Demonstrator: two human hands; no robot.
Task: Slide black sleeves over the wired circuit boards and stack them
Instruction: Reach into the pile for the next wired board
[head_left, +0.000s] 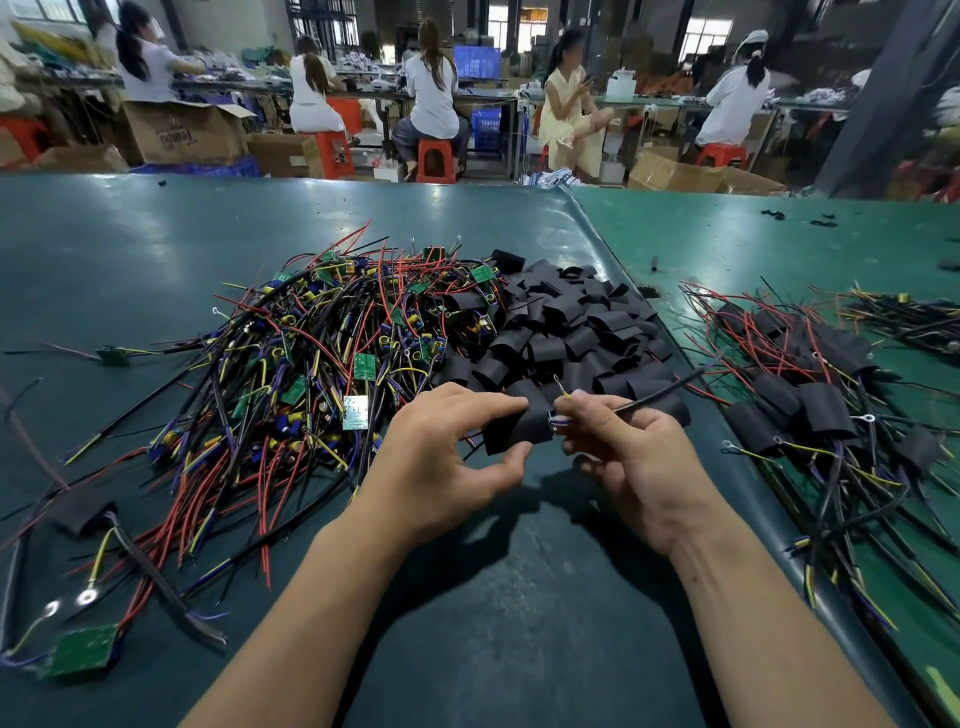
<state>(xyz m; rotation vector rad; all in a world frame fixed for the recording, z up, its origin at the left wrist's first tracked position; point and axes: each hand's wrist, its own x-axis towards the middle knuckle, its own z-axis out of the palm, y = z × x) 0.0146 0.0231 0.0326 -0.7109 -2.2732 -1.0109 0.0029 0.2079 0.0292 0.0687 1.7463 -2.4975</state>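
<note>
My left hand (441, 457) pinches a black sleeve (514, 428) between thumb and fingers above the green mat. My right hand (628, 457) grips the wire bundle (660, 395) sticking out of the sleeve's right end; the board itself is hidden inside. A big tangle of bare wired circuit boards (332, 353) lies to the left. A heap of empty black sleeves (566, 327) sits just behind my hands. Sleeved boards (810, 400) are piled at the right.
A loose green board (83, 649) with ring terminals lies at the near left, another board (114, 356) at the far left. The mat's raised seam (649, 306) runs diagonally at the right. Several seated people work at benches beyond the table.
</note>
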